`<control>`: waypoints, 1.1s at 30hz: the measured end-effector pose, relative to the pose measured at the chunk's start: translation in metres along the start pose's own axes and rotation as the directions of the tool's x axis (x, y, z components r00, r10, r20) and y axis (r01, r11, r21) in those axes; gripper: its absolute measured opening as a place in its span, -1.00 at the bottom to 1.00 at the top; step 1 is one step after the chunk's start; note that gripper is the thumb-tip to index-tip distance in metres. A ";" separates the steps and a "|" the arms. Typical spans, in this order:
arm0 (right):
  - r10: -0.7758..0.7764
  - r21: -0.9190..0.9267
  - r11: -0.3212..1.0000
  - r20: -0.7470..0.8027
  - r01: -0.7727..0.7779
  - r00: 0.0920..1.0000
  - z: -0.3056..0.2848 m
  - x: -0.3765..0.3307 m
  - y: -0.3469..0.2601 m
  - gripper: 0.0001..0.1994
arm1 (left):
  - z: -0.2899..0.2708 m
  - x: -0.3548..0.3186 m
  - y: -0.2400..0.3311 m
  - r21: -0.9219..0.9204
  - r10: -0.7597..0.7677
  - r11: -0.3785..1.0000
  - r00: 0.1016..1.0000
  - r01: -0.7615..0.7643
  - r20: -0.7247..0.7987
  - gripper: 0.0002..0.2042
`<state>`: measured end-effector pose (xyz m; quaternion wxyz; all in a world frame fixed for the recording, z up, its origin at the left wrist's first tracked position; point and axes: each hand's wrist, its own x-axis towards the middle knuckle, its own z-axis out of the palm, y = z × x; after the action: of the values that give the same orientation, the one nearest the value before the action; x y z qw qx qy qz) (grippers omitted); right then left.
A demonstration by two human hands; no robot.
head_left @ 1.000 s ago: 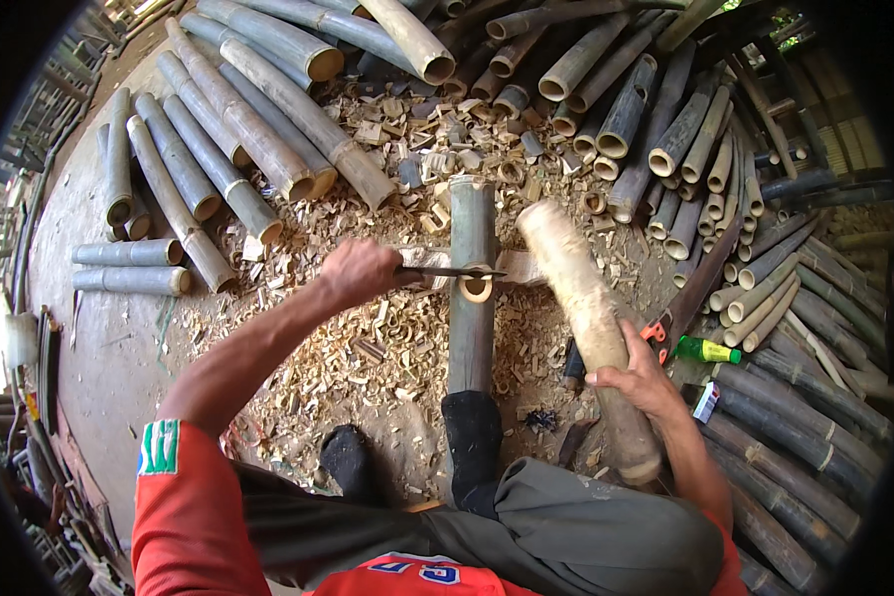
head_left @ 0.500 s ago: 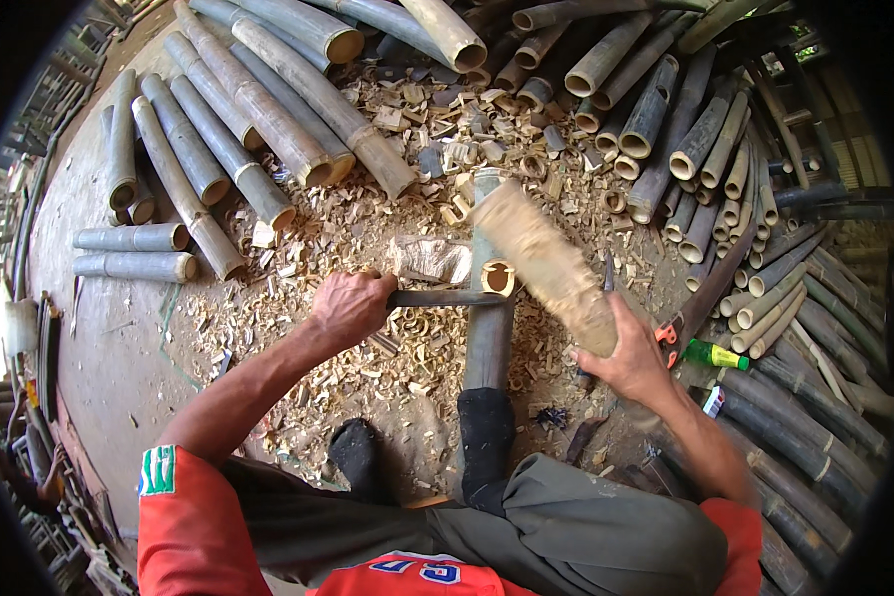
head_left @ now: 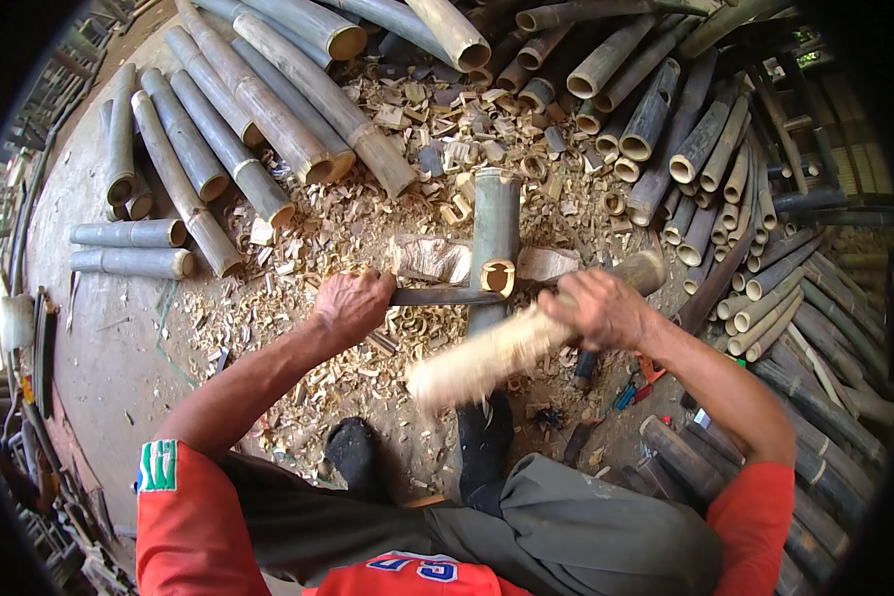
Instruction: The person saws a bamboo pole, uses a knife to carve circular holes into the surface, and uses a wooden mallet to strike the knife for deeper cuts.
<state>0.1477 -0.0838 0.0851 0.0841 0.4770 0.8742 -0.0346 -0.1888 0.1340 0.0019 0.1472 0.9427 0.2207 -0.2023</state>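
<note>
A thick bamboo tube [head_left: 495,214] lies lengthwise before me across a pale wood block [head_left: 549,262], with a squarish hole cut in its upper side. My left hand [head_left: 353,303] is closed round the handle of a chisel [head_left: 447,296], whose dark flat blade reaches right to the near edge of the hole. Gripped in my right hand [head_left: 601,308] is a rough wooden club [head_left: 482,360], blurred at its battered end. It slants above the tube's near part and hides some of it. My socked foot [head_left: 484,437] is at the tube's near end.
Wood chips [head_left: 308,353] litter the ground around the tube. Cut bamboo lengths [head_left: 278,109] lie at the upper left, and more bamboo tubes [head_left: 646,124] are stacked at the upper right and down the right side.
The club has swung from pointing up and left beyond the hole to pointing down and left, nearer me. My right hand has shifted up and slightly left; my left hand and the chisel stay put.
</note>
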 end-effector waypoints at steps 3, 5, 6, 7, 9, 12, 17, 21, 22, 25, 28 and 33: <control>0.140 0.021 0.989 0.176 -0.146 0.974 -0.011 0.006 -0.005 -0.16 | 0.003 -0.001 0.000 -0.023 -0.017 1.000 1.000 0.017 -0.011 -0.84; 0.103 0.116 0.985 0.195 -0.128 0.975 -0.026 0.014 -0.013 -0.20 | 0.002 -0.001 -0.002 -0.023 -0.046 0.999 0.999 0.046 0.005 -0.83; 0.068 0.084 0.993 0.146 -0.081 0.987 -0.025 0.012 -0.013 -0.19 | 0.005 0.001 -0.002 -0.018 -0.032 0.999 0.999 0.032 -0.011 -0.82; 0.031 0.048 0.998 0.098 -0.035 0.995 -0.020 0.009 -0.012 -0.18 | 0.009 0.001 -0.004 -0.013 -0.019 1.000 0.999 0.019 -0.027 -0.81; 0.064 0.002 0.998 0.023 -0.064 0.998 -0.010 0.015 -0.007 -0.20 | 0.008 0.003 -0.002 -0.023 -0.032 0.999 0.999 0.032 -0.006 -0.80; 0.145 -0.035 0.989 0.183 -0.141 0.972 -0.020 0.017 -0.014 -0.22 | 0.001 0.003 0.002 -0.031 -0.058 0.998 0.996 0.060 0.066 -0.82; -0.066 0.027 0.997 0.031 0.065 0.997 -0.023 0.017 -0.016 -0.41 | 0.024 0.005 -0.005 0.037 -0.029 0.999 0.995 0.033 -0.094 -0.81; 0.204 -0.058 0.979 0.175 -0.197 0.963 -0.023 0.028 -0.012 -0.29 | 0.005 0.032 -0.014 -0.098 -0.013 0.995 1.000 0.015 0.013 -0.77; 0.198 -0.021 0.980 0.198 -0.198 0.960 -0.026 0.031 -0.022 -0.25 | 0.003 0.041 -0.029 -0.375 0.011 0.926 0.988 0.047 0.151 -0.74; 0.056 0.083 0.994 0.184 -0.072 0.981 -0.039 0.024 -0.048 -0.15 | 0.006 0.042 -0.039 -0.827 -0.128 0.545 0.989 0.138 0.081 -0.73; -0.056 0.143 0.989 0.142 0.036 0.988 -0.046 0.018 -0.079 -0.12 | 0.001 0.042 -0.020 -0.766 -0.262 0.626 0.965 0.145 -0.032 -0.71; 0.027 0.240 0.968 0.177 -0.070 0.984 -0.053 0.003 -0.089 -0.09 | -0.005 0.017 0.024 -0.194 0.006 0.981 0.994 -0.028 -0.113 -0.81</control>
<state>0.0655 -0.1216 0.1345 0.1006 0.5004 0.8406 -0.1812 -0.1621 0.1207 0.0030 0.2282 0.9355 0.2392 -0.1251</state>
